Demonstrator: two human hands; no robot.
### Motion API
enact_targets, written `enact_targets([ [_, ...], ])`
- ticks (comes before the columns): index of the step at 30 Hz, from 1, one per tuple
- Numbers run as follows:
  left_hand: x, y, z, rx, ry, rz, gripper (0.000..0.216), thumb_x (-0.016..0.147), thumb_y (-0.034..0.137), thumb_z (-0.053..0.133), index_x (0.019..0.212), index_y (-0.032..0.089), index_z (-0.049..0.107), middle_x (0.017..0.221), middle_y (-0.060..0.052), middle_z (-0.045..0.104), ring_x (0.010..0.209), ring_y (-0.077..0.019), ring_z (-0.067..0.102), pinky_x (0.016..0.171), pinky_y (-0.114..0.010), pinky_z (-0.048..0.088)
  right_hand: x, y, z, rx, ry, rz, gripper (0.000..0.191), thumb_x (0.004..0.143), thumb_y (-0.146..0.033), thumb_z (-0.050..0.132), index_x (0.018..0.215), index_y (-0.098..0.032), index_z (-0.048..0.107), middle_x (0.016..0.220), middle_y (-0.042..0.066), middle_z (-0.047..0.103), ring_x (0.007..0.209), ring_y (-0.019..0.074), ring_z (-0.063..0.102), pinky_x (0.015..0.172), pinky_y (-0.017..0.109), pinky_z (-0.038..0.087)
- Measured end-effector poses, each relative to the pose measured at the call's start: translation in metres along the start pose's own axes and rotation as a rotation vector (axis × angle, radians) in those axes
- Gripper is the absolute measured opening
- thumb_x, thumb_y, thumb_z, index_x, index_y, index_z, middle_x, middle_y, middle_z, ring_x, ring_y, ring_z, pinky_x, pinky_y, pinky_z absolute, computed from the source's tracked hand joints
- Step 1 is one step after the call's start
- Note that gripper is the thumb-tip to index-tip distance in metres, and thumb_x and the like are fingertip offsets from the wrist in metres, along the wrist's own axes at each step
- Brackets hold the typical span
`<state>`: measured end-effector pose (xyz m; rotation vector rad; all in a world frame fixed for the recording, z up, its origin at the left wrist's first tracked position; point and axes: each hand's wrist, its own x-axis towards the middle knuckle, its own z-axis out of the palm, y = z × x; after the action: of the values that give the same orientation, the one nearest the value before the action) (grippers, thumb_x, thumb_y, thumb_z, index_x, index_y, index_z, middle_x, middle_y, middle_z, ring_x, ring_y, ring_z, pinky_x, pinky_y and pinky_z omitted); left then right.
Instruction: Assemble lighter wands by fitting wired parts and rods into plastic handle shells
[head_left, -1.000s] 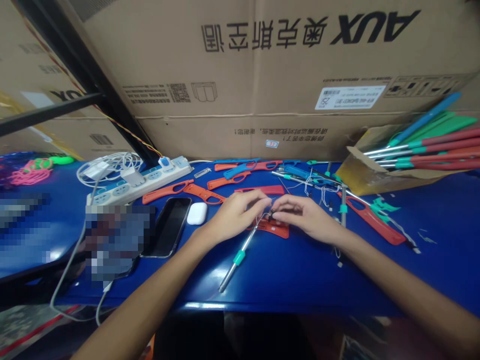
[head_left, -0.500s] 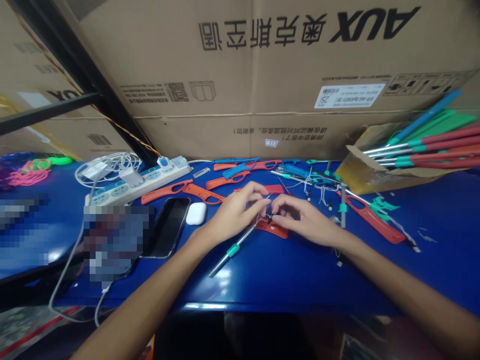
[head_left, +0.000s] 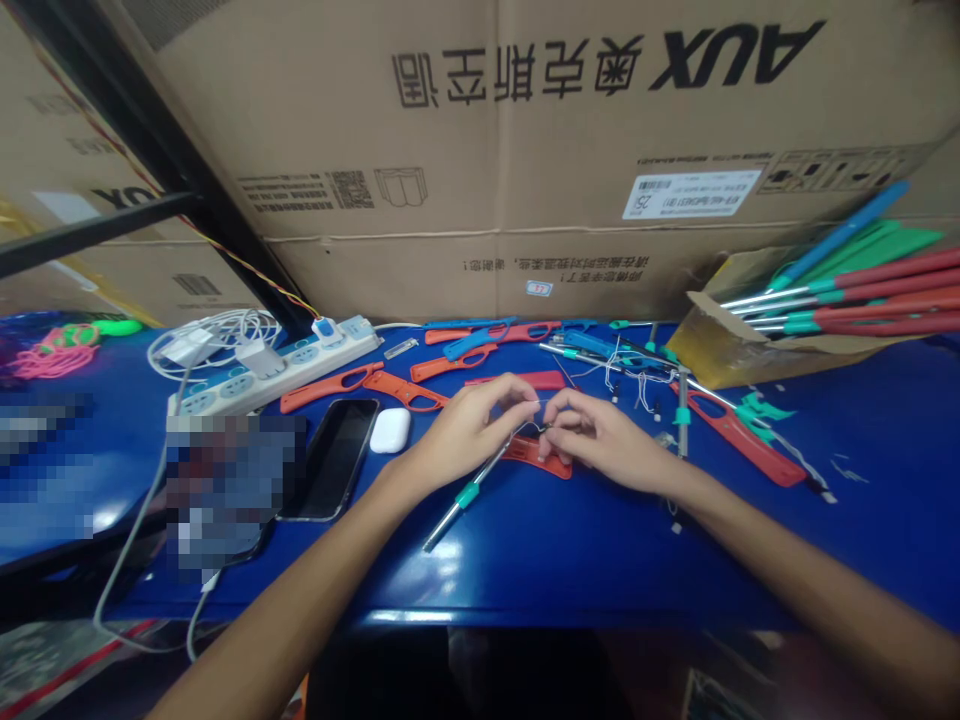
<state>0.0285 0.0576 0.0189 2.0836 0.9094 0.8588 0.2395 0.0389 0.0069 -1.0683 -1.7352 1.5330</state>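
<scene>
A white multi-socket power strip [head_left: 281,372] lies far left, a black smartphone [head_left: 332,457] and white earbud case [head_left: 391,430] nearer. Brown cardboard cartons [head_left: 525,150] stand behind the blue table [head_left: 585,550].

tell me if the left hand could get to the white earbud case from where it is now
Probably yes. The left hand is just right of the white earbud case, with only bare blue table between them. Its fingers are busy pinching a thin wire, though.
</scene>
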Motion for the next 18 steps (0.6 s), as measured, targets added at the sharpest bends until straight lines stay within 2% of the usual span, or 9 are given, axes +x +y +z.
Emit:
enact_targets([
  [7, 0.0013, -0.004, -0.0014, 0.008, 0.065, 0.022, 0.016, 0.1, 0.032, 0.053, 0.106, 0.02, 0.062, 0.102, -0.003, 0.07, 0.09, -0.0163, 0.065, 0.08, -0.028, 0.049, 0.0005, 0.0015, -0.0011, -0.021, 0.003, -0.03, 0.015, 0.09, -0.031, 0.057, 0.096, -0.023, 0.046, 0.089, 0.004, 0.073, 0.063, 0.0103, 0.058, 0.052, 0.027, 0.041],
  [12, 0.001, -0.004, -0.002, 0.029, 0.054, 0.014, 0.017, 0.099, 0.034, 0.056, 0.108, 0.021, 0.062, 0.106, -0.003, 0.068, 0.092, -0.0165, 0.063, 0.08, -0.029, 0.048, 0.0013, 0.0045, -0.0022, -0.035, 0.02, -0.059, 0.016, 0.091, -0.033, 0.058, 0.098, -0.023, 0.048, 0.091, 0.004, 0.072, 0.064, 0.0104, 0.057, 0.053, 0.027, 0.041],
  [18, 0.0002, -0.0066, -0.0031, 0.053, -0.006, 0.065, 0.027, 0.088, 0.036, 0.072, 0.108, 0.021, 0.061, 0.107, -0.004, 0.065, 0.094, -0.0184, 0.061, 0.086, -0.033, 0.048, 0.0001, 0.0033, -0.0045, -0.08, 0.074, -0.098, 0.017, 0.091, -0.035, 0.061, 0.098, -0.023, 0.051, 0.078, -0.002, 0.061, 0.06, 0.0093, 0.052, 0.054, 0.026, 0.041],
])
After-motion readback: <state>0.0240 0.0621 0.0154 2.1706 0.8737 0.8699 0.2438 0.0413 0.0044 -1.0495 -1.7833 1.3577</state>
